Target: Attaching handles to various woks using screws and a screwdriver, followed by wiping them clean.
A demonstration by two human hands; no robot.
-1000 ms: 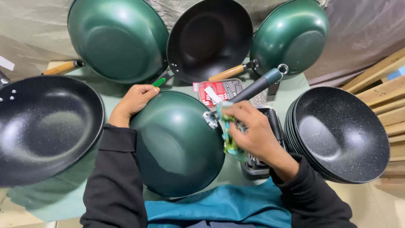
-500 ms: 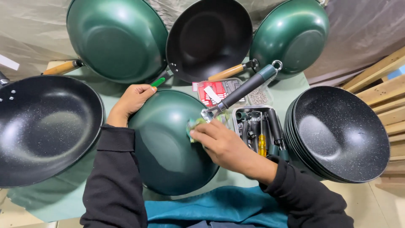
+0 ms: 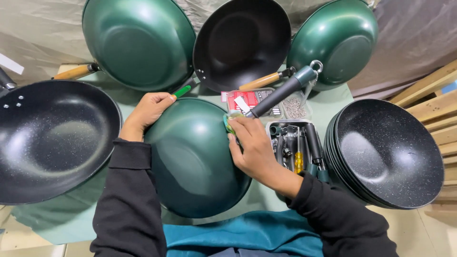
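Observation:
A green wok (image 3: 190, 162) lies upside down on the table in front of me, its dark handle (image 3: 281, 93) pointing up and right. My left hand (image 3: 147, 112) rests on the wok's far left rim and steadies it. My right hand (image 3: 252, 147) presses a small green cloth (image 3: 229, 123) against the wok's outer wall, close to where the handle joins. The cloth is mostly hidden under my fingers.
A black speckled wok (image 3: 52, 138) sits at the left and a stack of black woks (image 3: 388, 152) at the right. Three woks (image 3: 140, 43) lean at the back. A tool tray (image 3: 297, 143) with screwdrivers and a box of screws (image 3: 295, 107) lie beside my right hand.
My right hand slid with the cloth from the wok's right edge leftward, then up toward the handle joint, uncovering the tool tray. The left hand stayed on the rim.

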